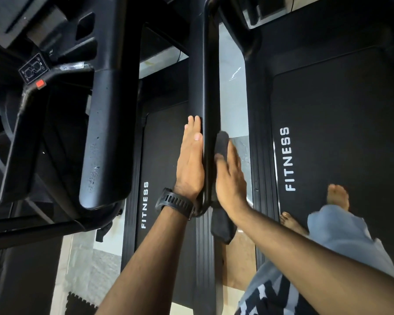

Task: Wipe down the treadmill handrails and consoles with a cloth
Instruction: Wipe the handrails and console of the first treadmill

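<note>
Most of the cloth (222,143) is hidden, sandwiched between the right hand (230,178) and the right side of the handrail (208,87). Only a dark bunched fold up by the fingers and a limp tail below the wrist show. That hand looks flat and is pressing the cloth on rather than clenching it, though the fingertips are buried under the fold. The left hand (190,162) lies flat on the other side of the same rail, fingers straight and together, gripping nothing. It has a chunky black rubbery watch (175,203) on the wrist.

The rail is a smooth matte black tube whose top runs out of frame. The console (32,70) is cut off at the upper left and blurry; I can only make out a red button (40,84). The belt (339,133) is flat black with white FITNESS lettering.
</note>
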### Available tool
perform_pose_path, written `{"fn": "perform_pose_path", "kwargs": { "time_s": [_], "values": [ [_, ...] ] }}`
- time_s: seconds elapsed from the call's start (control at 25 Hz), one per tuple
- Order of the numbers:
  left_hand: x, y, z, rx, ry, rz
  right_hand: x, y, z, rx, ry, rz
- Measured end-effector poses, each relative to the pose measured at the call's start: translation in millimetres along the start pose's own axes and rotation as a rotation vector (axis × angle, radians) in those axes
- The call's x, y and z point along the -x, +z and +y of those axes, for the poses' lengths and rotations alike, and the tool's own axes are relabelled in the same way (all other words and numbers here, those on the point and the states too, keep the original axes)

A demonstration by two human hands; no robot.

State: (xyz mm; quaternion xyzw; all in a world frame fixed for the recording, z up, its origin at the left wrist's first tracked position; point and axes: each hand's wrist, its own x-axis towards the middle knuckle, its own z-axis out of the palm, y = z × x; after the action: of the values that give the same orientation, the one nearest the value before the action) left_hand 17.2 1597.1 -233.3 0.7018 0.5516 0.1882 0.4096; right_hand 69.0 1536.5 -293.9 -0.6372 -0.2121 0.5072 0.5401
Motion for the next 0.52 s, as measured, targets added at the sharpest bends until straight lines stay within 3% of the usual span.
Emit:
{"fn": "perform_pose_path", "kwargs": {
  "time_s": [0.16,0.2,0.28,0.32,0.44,0.48,0.52],
  "values": [
    [8.9,1.4,-1.5,0.044,0.001,0.015,25.6,1.4,8.2,0.047,-0.383,0.022],
    [10.9,1.6,-0.4,0.04,-0.004,0.025,14.9,0.2,10.9,0.052,-0.314,0.033],
    [15.9,2.8,1.9,0.012,-0.024,0.03,6.4,2.0,11.9,-0.026,0.026,0.006],
    [19.6,3.6,1.6,-0.001,-0.036,0.031,15.8,2.8,10.5,-0.007,0.068,-0.004],
    [32.0,5.5,-0.1,0.036,-0.054,0.053,43.0,3.3,8.7,0.064,-0.358,0.046],
    [38.5,6.2,0.1,0.031,-0.058,0.062,35.3,1.0,9.1,0.061,-0.396,0.064],
    [45.9,6.9,0.5,0.009,-0.062,0.064,26.3,0.0,9.7,0.022,-0.281,0.066]
  ]
}}
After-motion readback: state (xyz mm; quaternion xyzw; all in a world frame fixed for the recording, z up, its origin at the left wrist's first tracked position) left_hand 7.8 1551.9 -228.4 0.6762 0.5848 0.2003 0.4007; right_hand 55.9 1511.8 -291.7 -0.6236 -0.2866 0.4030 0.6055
